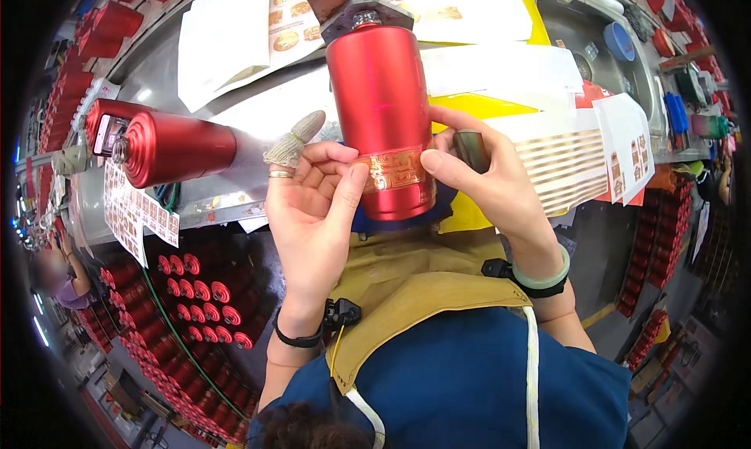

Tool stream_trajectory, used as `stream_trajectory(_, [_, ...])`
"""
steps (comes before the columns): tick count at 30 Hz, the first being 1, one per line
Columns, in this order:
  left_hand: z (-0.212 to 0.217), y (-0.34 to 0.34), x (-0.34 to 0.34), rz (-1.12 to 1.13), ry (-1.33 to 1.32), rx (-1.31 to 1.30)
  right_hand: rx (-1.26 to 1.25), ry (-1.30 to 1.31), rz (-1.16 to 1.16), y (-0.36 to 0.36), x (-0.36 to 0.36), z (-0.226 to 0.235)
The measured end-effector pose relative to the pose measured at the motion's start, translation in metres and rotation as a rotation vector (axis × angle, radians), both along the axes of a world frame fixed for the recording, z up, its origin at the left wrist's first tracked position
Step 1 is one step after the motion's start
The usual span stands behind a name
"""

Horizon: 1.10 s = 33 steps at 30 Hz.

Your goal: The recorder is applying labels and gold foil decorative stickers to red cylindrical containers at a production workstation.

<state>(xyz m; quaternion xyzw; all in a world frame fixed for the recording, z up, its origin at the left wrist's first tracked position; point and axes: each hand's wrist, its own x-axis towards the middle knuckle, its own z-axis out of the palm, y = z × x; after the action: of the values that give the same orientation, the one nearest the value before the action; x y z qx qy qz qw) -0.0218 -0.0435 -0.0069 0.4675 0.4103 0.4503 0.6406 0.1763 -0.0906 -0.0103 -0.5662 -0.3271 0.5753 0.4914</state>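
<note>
A shiny red metal bottle points toward me, its narrow neck against a dark angular metal holder. Around its near end lies a gold patterned decal. My left hand is closed at the decal's left edge, thumb and forefinger together; one of its raised fingers wears a grey-green cloth finger cover. On the other side, my right hand presses its thumb on the decal's right edge. A dark green flat piece is tucked in its curled fingers. The fingertips behind the bottle are hidden.
Two red bottles lie at the left, one in front, with a phone beside them. Decal sheets and white paper cover much of the metal bench. Rows of red bottles stand below left. A person is far left.
</note>
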Motion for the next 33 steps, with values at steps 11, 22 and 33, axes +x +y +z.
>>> stream_trajectory(11, [-0.006,0.000,-0.002,0.000,-0.002,0.022,0.032,-0.053,0.011,0.001,-0.006,0.001])
stream_trajectory(22, [-0.010,0.000,-0.002,0.015,-0.016,0.034,0.050,-0.035,0.007,0.000,-0.008,0.002])
stream_trajectory(33, [-0.036,0.003,0.002,-0.012,0.074,0.182,0.026,-0.025,0.008,0.000,-0.008,0.004])
